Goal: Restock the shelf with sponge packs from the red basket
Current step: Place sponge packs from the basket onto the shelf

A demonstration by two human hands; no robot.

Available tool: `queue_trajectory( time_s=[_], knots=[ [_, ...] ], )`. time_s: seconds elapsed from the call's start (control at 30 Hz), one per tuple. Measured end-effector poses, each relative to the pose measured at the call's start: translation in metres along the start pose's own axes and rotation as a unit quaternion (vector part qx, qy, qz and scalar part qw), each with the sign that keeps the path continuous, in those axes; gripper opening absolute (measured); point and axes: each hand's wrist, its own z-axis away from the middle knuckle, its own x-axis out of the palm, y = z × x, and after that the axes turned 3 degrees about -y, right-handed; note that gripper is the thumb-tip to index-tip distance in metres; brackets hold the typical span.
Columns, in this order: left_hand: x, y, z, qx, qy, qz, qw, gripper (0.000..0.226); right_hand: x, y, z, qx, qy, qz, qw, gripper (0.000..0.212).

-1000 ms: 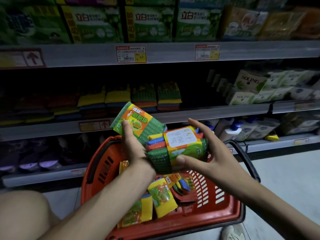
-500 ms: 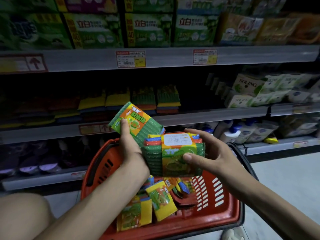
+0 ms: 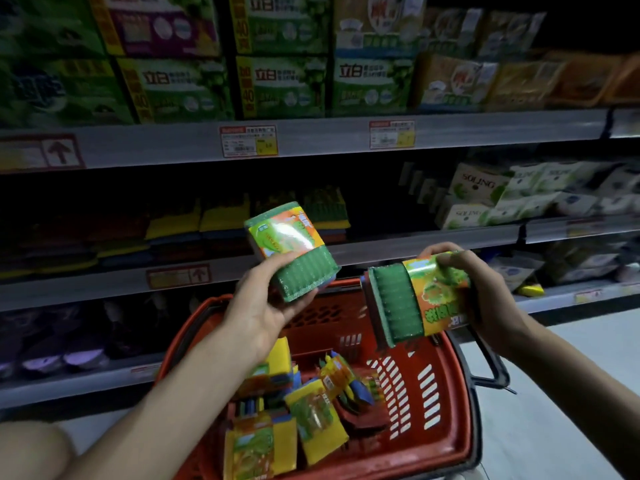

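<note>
My left hand (image 3: 263,306) grips a green sponge pack (image 3: 292,249) with an orange label, raised in front of the middle shelf (image 3: 398,244). My right hand (image 3: 474,289) holds a second sponge pack (image 3: 412,303) above the right side of the red basket (image 3: 446,393). The two packs are apart. Several more sponge packs (image 3: 311,414) lie loose in the basket below. Stacked sponge packs (image 3: 225,216) sit in a dim row on the middle shelf behind my left hand.
Green detergent boxes (image 3: 287,84) fill the top shelf above price tags (image 3: 248,140). White Solino packs (image 3: 485,192) stand to the right on the middle shelf. Bottles and pouches (image 3: 516,268) line the lower shelf. The basket's black handle (image 3: 491,362) hangs on its right side.
My hands have drawn apart, separating the two packs that were held together. The left pack rose toward the shelf; the right pack moved right. The camera tilted upward.
</note>
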Motion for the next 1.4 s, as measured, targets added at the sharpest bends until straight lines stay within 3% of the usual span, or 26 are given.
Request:
queue_trajectory(
  time_s=[0.1,0.2,0.33,0.43,0.6,0.77,0.9,0.97,1.03,1.13,1.2,1.4],
  knots=[
    [0.003,-0.007,-0.004,-0.007,-0.023,-0.036,0.999,0.06,-0.001,0.003,-0.004,0.016,-0.027,0.077,0.997,0.057],
    [0.006,-0.017,-0.01,0.008,-0.01,-0.108,0.994,0.102,0.002,0.002,-0.004,0.013,-0.06,0.126,0.99,0.052],
    [0.018,-0.025,-0.013,0.092,-0.016,-0.206,0.974,0.066,0.002,0.003,-0.006,-0.012,-0.089,0.181,0.979,0.037],
    [0.03,-0.032,-0.016,0.116,-0.002,-0.24,0.964,0.056,-0.001,0.002,-0.008,-0.028,-0.119,0.172,0.978,0.045],
    [0.047,-0.045,-0.028,0.137,0.021,-0.221,0.965,0.056,-0.005,0.005,-0.009,-0.048,-0.14,0.183,0.972,0.054],
    [0.063,-0.054,-0.044,0.161,-0.016,-0.265,0.951,0.049,-0.016,0.016,-0.02,-0.068,-0.119,0.157,0.978,0.055],
    [0.078,-0.059,-0.06,0.136,-0.033,-0.306,0.942,0.073,-0.025,0.024,-0.032,-0.083,-0.098,0.118,0.985,0.049],
    [0.09,-0.062,-0.065,0.134,-0.04,-0.306,0.942,0.053,-0.029,0.028,-0.038,-0.089,-0.079,0.134,0.984,0.051],
    [0.102,-0.067,-0.071,0.153,-0.012,-0.298,0.942,0.047,-0.033,0.029,-0.046,-0.097,-0.06,0.129,0.985,0.056],
    [0.116,-0.076,-0.08,0.173,0.053,-0.275,0.944,0.059,-0.04,0.031,-0.059,-0.09,-0.048,0.099,0.99,0.059],
    [0.123,-0.077,-0.086,0.183,0.087,-0.254,0.946,0.048,-0.044,0.031,-0.067,-0.086,-0.046,0.094,0.991,0.061],
    [0.142,-0.077,-0.092,0.2,0.1,-0.275,0.935,0.042,-0.054,0.029,-0.088,-0.088,-0.047,0.146,0.984,0.058]
  ],
)
